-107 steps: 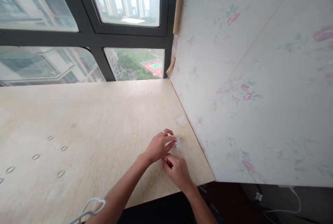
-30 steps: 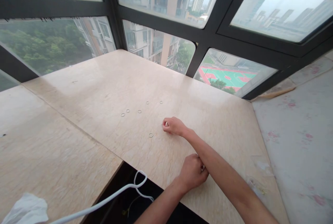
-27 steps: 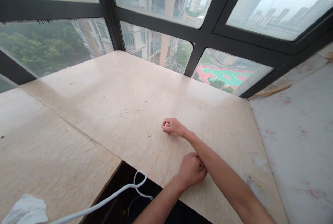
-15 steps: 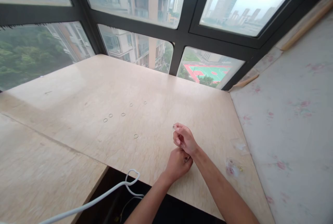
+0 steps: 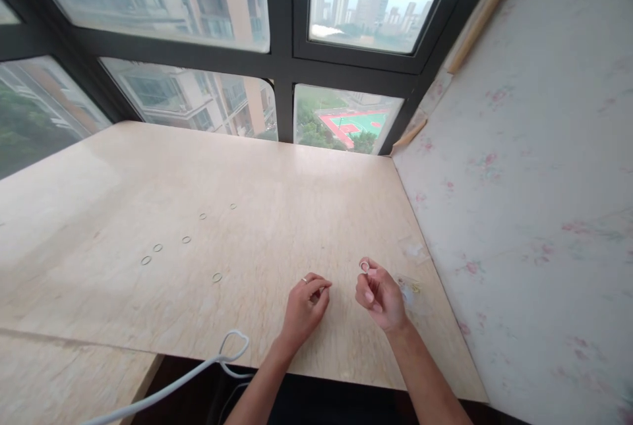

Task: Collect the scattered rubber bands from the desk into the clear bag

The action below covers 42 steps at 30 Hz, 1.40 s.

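My right hand [image 5: 383, 296] is raised a little over the tabletop, its thumb and forefinger pinching a small thin metal ring [image 5: 364, 266]. To its left, my left hand [image 5: 306, 306] is closed in a pinch near the surface; whatever its fingertips hold, if anything, is too small to make out. A band [image 5: 304, 280] sits round one of the left fingers. Several thin rings lie scattered flat on the left half of the table, among them one ring [image 5: 217, 277] nearest my left hand and another ring [image 5: 146, 260] farther left.
Small clear plastic bags lie along the wall side: one bag [image 5: 410, 290] with small bits inside and another bag [image 5: 414, 249] behind it. A white cable [image 5: 198, 369] loops over the table's front edge. Windows border the back; a flowered wall [image 5: 494, 214] stands right.
My hands have come apart: the right moved right with the ring, the left now stands separately to its left. The view has turned to the right.
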Motion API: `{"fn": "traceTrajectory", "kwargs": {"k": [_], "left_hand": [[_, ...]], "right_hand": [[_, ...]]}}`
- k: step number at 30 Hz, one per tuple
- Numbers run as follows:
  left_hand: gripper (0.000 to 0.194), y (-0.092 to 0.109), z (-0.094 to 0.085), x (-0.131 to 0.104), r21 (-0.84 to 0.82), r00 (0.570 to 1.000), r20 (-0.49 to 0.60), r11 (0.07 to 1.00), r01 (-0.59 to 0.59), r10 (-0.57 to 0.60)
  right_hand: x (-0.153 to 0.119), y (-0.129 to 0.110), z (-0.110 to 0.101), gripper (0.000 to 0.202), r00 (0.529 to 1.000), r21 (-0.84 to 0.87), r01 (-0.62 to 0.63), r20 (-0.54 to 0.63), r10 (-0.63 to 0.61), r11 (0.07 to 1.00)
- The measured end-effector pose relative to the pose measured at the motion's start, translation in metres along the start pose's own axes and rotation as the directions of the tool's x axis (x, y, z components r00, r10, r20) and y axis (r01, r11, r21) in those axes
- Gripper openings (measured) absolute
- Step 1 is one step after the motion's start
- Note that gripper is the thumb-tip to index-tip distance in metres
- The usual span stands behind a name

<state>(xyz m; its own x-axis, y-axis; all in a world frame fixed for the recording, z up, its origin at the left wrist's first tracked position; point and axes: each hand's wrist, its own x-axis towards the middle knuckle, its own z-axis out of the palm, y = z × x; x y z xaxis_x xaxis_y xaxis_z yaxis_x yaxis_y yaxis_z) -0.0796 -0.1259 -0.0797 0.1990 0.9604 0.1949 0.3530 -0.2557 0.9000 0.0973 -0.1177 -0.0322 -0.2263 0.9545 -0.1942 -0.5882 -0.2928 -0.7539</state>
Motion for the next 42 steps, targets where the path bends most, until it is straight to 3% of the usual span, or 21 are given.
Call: {"fn": "traceTrajectory", "kwargs": {"k": [6, 10, 14, 20, 26, 35, 39, 42], "left_hand": [[0.019, 0.002, -0.002, 0.002, 0.038, 1.0, 0.002, 0.999, -0.012, 0.012], [0.018, 0.002, -0.004, 0.003, 0.059, 1.0, 0.003, 0.998, -0.03, 0.03], [0.018, 0.002, -0.003, 0.004, 0.069, 0.999, -0.001, 0.997, -0.035, 0.035], [0.018, 0.002, -0.003, 0.004, 0.077, 1.0, 0.007, 0.997, -0.021, 0.021], [0.018, 0.004, -0.004, 0.003, 0.087, 1.0, 0.004, 0.996, -0.01, 0.01], [0.018, 0.006, -0.005, 0.003, 0.076, 1.0, -0.004, 0.997, -0.003, 0.003], [0.018, 0.006, -0.005, 0.003, 0.077, 1.0, 0.002, 0.997, 0.006, -0.006], [0.018, 0.006, -0.005, 0.004, 0.078, 1.0, -0.008, 0.997, 0.007, -0.006]], "right_hand": [[-0.036, -0.004, -0.022, 0.019, 0.986, -0.039, 0.077, -0.144, -0.081, 0.996], [-0.061, -0.01, -0.037, 0.021, 0.951, -0.138, 0.112, -0.273, -0.146, 0.984], [-0.082, -0.016, -0.055, 0.025, 0.88, -0.218, 0.147, -0.416, -0.229, 0.965], [-0.097, -0.021, -0.073, 0.033, 0.718, -0.354, 0.146, -0.604, -0.345, 0.924], [-0.102, -0.02, -0.074, 0.032, 0.731, -0.288, 0.168, -0.605, -0.315, 0.943], [-0.101, -0.025, -0.075, 0.031, 0.737, -0.325, 0.153, -0.592, -0.327, 0.933], [-0.102, -0.026, -0.08, 0.035, 0.725, -0.423, 0.071, -0.6, -0.337, 0.903], [-0.104, -0.025, -0.084, 0.036, 0.709, -0.586, -0.062, -0.596, -0.377, 0.808]]}}
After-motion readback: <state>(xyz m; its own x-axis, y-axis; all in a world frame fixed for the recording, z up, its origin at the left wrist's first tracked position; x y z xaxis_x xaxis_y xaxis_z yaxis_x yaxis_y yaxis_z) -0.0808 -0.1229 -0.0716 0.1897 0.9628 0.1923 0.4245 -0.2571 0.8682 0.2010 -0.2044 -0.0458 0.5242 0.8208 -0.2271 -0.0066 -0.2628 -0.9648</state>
